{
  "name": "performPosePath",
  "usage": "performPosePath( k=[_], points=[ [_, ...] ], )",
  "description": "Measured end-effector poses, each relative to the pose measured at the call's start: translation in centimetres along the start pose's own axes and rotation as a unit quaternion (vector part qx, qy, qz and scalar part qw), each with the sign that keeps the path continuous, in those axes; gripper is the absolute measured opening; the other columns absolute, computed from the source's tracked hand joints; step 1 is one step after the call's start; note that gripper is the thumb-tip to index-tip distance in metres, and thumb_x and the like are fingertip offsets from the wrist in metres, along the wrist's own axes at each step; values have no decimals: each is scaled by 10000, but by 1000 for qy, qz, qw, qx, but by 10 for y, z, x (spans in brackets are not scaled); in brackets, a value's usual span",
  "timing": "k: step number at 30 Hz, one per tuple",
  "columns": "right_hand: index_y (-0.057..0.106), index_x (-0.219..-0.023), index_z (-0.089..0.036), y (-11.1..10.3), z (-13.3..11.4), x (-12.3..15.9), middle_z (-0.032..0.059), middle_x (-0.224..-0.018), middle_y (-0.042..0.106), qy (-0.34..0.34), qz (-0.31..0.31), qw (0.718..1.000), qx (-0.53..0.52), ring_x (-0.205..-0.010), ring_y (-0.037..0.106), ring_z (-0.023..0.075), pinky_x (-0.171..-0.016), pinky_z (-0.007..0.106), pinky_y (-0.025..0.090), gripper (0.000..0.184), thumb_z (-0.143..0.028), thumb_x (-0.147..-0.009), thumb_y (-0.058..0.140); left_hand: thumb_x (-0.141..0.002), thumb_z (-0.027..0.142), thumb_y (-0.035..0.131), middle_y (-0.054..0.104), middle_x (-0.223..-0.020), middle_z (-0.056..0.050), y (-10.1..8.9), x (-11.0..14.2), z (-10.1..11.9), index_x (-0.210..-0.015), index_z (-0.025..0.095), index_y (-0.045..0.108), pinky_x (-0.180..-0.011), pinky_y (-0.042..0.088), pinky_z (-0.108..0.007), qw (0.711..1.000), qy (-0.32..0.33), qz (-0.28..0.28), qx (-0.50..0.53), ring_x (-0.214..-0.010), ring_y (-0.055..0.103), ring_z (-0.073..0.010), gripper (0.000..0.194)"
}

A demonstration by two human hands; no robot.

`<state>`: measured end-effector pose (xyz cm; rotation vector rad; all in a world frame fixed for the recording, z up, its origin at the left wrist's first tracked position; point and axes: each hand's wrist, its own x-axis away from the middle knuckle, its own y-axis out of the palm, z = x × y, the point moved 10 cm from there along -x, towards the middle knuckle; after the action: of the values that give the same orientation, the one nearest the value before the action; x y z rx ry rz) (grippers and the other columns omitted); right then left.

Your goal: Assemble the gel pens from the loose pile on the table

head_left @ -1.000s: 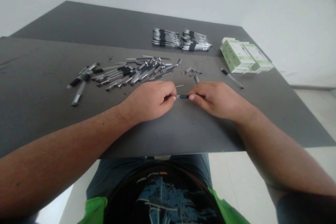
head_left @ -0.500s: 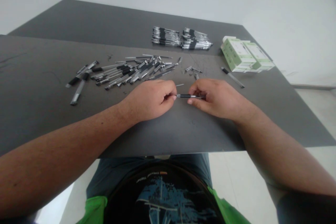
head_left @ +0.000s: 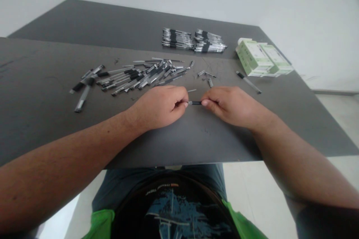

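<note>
Between my two hands a pen [head_left: 195, 103] with a black grip lies level, a little above the table's front part. My left hand [head_left: 165, 106] is closed, pinching the pen's left end between thumb and fingers. Thumb and fingers of my right hand [head_left: 227, 105] close around the right part of the same pen. Both ends of it are hidden inside the hands. Just beyond my left hand lies a loose heap of pens and pen parts [head_left: 151, 76]. A thin pale rod [head_left: 192, 90] rests behind the gap between the hands.
Two groups of bundled pens, the left [head_left: 176, 38] and the right [head_left: 209, 41], lie at the back. Green and white boxes [head_left: 256, 58] stand at the right, with a single pen [head_left: 249, 82] before them. Small caps [head_left: 210, 82] lie beyond my right hand on the grey table [head_left: 112, 22].
My right hand's fingers have closed onto the pen, covering the thin part that showed before. My left hand keeps its grip in about the same place.
</note>
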<state>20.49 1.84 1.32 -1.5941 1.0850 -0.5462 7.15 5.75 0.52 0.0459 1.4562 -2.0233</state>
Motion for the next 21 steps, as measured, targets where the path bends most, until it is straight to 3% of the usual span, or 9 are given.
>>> performPosePath(
  k=[5,10,15,19,21],
  points=[
    [749,-1054,-204,-3,2,1,55,-902,786,5,18,1000,-8,-788,705,222,-727,329,484,156,-349,-1026,700,-985,229,595,743,-845,-27,0,0,1,-953,203,716,-741,487,-344,1000,2,-2,-1,-764,675,-197,128],
    [768,-1040,-207,1,0,0,80,-909,797,3,-4,1000,2,-840,721,246,-764,352,487,266,-353,-1110,558,-978,234,597,742,-841,-26,1,0,2,-944,209,712,-742,488,-346,1000,1,-8,-6,-770,674,-201,122],
    [746,-1039,-204,-2,1,0,54,-903,782,16,10,1000,-11,-787,698,219,-724,328,479,142,-338,-1007,710,-990,232,590,729,-832,-24,0,0,3,-946,202,709,-726,473,-341,1000,6,-4,2,-753,663,-194,130],
    [766,-1036,-196,3,-2,-1,88,-916,799,-3,-16,1000,7,-844,713,244,-777,357,490,259,-335,-1108,560,-985,228,592,739,-843,-27,1,0,2,-943,207,708,-746,477,-347,1000,2,-15,1,-769,668,-202,125],
    [762,-1068,-199,2,-1,-1,84,-946,807,1,-9,1000,-3,-841,711,239,-776,351,495,217,-344,-1090,602,-985,227,593,738,-842,-26,1,0,2,-943,210,708,-740,474,-344,1000,-3,-16,0,-764,667,-200,124]
  ],
)
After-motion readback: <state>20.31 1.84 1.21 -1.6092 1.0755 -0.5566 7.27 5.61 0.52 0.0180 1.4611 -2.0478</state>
